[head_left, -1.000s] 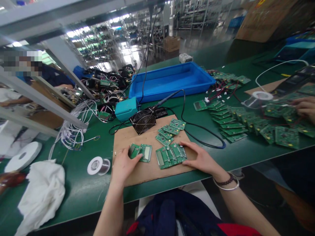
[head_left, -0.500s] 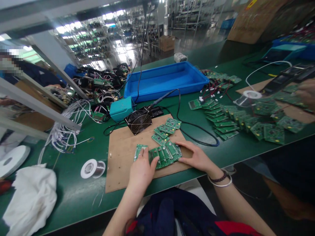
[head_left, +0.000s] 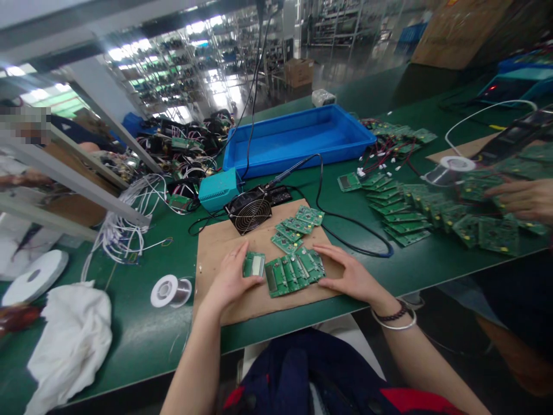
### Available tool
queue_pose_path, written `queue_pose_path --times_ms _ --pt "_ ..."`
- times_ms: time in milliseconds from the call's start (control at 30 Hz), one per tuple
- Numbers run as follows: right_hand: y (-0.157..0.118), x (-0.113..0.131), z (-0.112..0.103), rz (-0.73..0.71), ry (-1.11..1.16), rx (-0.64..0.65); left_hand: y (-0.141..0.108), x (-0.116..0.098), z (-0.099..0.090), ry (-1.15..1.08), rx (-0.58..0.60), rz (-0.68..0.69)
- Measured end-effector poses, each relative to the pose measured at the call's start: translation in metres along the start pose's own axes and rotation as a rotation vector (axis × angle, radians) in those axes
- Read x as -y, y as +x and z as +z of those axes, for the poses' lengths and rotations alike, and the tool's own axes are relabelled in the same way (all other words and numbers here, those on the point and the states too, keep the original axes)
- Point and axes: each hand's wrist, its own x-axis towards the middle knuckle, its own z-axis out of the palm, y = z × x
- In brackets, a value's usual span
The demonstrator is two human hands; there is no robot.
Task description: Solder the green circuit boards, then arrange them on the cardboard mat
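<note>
My left hand [head_left: 231, 275] is closed on a single green circuit board [head_left: 254, 265] with a pale rectangular part, thumb along the lower edge and fingers at the upper left. Just right of it, a row of overlapping circuit boards [head_left: 290, 274] lies on a brown cardboard sheet [head_left: 228, 316]. Around the right end of that row curls my right hand [head_left: 348, 274], fingertips at the end board's upper corner and thumb at its lower one. Behind the row, another overlapping group of circuit boards [head_left: 298, 226] rests on the cardboard.
Behind the cardboard stand a black fan [head_left: 252, 213], a teal box [head_left: 219, 189] and a blue tray [head_left: 298, 161]. A solder spool [head_left: 170, 290] and white cloth [head_left: 71, 340] lie left. At right, a co-worker's hand [head_left: 525, 199] is over more boards [head_left: 397, 216]. A black cable [head_left: 363, 251] loops nearby.
My left hand has moved left off the row's left end and now grips the separate board, which has shifted slightly relative to the row. My right hand keeps its place at the row's end.
</note>
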Motion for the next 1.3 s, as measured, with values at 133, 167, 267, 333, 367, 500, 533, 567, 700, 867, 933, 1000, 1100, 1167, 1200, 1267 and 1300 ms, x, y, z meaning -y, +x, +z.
queue_pose_path --times_ms 133,167,267,333,367,500,533,567,700,867,933,1000,1100,1167,1200,1267,1300 --pt "-0.001 -0.003 0.001 0.016 -0.024 -0.011 0.002 0.008 -0.004 0.021 0.001 0.000" --pt "-0.001 -0.003 0.001 0.021 -0.029 -0.016 0.000 0.010 -0.004 0.024 0.002 0.006" --pt "-0.001 -0.005 0.002 0.027 -0.040 -0.026 -0.006 0.019 -0.006 0.037 -0.030 -0.017" --pt "-0.001 -0.004 0.002 0.022 -0.046 -0.022 -0.009 0.025 -0.010 0.051 -0.085 -0.063" --pt "-0.001 -0.004 0.002 0.019 -0.047 -0.020 -0.009 0.027 -0.011 0.057 -0.111 -0.084" --pt "-0.001 -0.003 0.002 0.012 -0.039 -0.021 -0.011 0.030 -0.012 0.047 -0.116 -0.083" --pt "-0.001 -0.003 0.002 0.010 -0.039 -0.022 -0.012 0.029 -0.011 0.036 -0.103 -0.064" --pt "-0.001 -0.003 0.003 0.008 -0.041 -0.022 -0.013 0.028 -0.011 0.024 -0.098 -0.048" --pt "-0.001 -0.005 0.003 0.002 -0.058 -0.023 -0.013 0.029 -0.006 -0.004 -0.191 -0.088" --pt "-0.001 -0.005 0.002 0.002 -0.064 -0.028 -0.005 0.031 0.003 -0.038 -0.206 -0.143" --pt "0.000 -0.004 0.002 0.008 -0.062 -0.032 -0.004 0.027 0.003 -0.056 -0.190 -0.144" --pt "0.000 -0.002 0.003 0.010 -0.056 -0.035 -0.007 0.017 0.002 -0.076 -0.169 -0.120" --pt "0.000 -0.001 0.003 0.008 -0.038 -0.041 -0.014 -0.003 0.003 -0.163 -0.050 0.010" --pt "0.001 -0.001 0.003 0.005 -0.026 -0.042 -0.017 -0.015 0.008 -0.219 0.047 0.089" --pt "0.001 -0.002 0.003 0.005 -0.023 -0.040 -0.017 -0.019 0.012 -0.231 0.074 0.108" --pt "0.001 -0.002 0.003 -0.001 -0.024 -0.027 -0.015 -0.025 0.020 -0.218 0.089 0.119" --pt "0.002 -0.002 0.003 -0.010 -0.028 -0.013 -0.014 -0.027 0.024 -0.208 0.088 0.126"
